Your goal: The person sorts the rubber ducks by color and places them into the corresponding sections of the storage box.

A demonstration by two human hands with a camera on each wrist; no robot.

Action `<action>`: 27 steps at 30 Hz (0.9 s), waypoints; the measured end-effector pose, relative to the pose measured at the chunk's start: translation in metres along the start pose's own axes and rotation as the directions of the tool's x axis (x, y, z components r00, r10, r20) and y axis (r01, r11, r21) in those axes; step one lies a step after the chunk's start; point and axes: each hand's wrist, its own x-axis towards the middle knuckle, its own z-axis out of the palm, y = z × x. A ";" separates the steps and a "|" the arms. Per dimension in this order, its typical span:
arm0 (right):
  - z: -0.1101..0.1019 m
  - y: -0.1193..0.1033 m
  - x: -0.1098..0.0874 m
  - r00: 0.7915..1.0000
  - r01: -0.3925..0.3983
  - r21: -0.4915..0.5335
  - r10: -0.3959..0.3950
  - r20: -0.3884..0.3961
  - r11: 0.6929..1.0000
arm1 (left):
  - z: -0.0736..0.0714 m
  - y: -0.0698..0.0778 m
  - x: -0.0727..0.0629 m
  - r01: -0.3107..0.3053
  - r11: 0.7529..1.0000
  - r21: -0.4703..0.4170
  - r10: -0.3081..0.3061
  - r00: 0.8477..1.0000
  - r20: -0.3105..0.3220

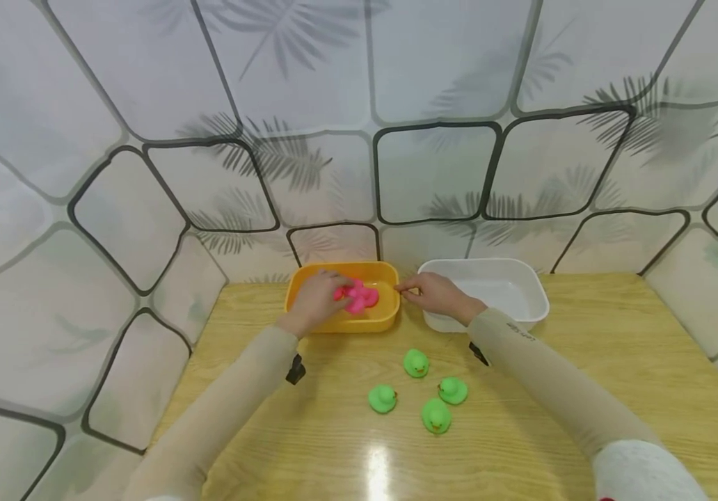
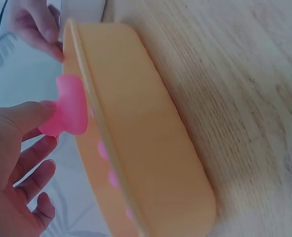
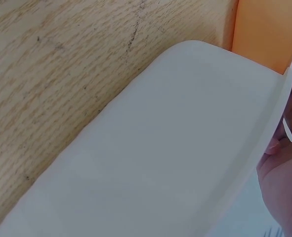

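Observation:
My left hand (image 1: 316,298) is over the orange tray (image 1: 390,319), pinching a pink toy duck (image 2: 72,106) between thumb and fingers near the rim. Other pink toy ducks (image 1: 368,298) lie inside this tray, partly covered by the hand in the head view. At the tray's right end, my right hand (image 1: 439,293) pinches the rim with its fingertips. The right hand passes over the left part of the white tray (image 1: 531,292), which stands just beside the orange one.
Several green toy ducks (image 1: 417,364) stand on the wooden table (image 1: 309,417) in front of the trays. Close behind the trays rises a wall (image 1: 434,174) covered in patterned fabric.

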 end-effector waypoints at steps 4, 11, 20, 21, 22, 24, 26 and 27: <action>0.001 0.000 0.000 1.000 0.005 0.008 -0.005 0.002 1.000 | 0.004 -0.009 0.005 0.074 0.997 -0.033 -0.073 0.997 0.035; 0.000 -0.002 -0.001 1.000 0.000 0.027 0.000 0.003 1.000 | 0.013 -0.020 0.011 0.163 0.987 -0.002 -0.162 0.984 0.076; 0.000 -0.001 -0.001 1.000 -0.027 0.024 0.027 0.010 0.999 | 0.022 -0.021 0.016 0.243 0.968 0.069 -0.251 0.956 0.150; 0.000 -0.001 -0.001 1.000 -0.025 0.023 0.025 0.011 0.999 | 0.023 -0.021 0.016 0.247 0.966 0.070 -0.255 0.955 0.151; 0.000 -0.002 -0.001 1.000 -0.022 0.026 0.022 0.011 0.999 | 0.024 -0.021 0.017 0.252 0.965 0.070 -0.260 0.954 0.152; -0.001 -0.003 -0.001 1.000 -0.023 0.035 0.023 0.013 0.999 | 0.024 -0.021 0.017 0.261 0.963 0.063 -0.268 0.951 0.152; -0.001 -0.003 -0.001 1.000 -0.021 0.038 0.021 0.012 0.999 | 0.024 -0.022 0.018 0.268 0.961 0.062 -0.275 0.950 0.148; 0.000 -0.003 -0.001 1.000 -0.022 0.036 0.022 0.012 0.999 | 0.024 -0.022 0.018 0.272 0.960 0.061 -0.278 0.949 0.148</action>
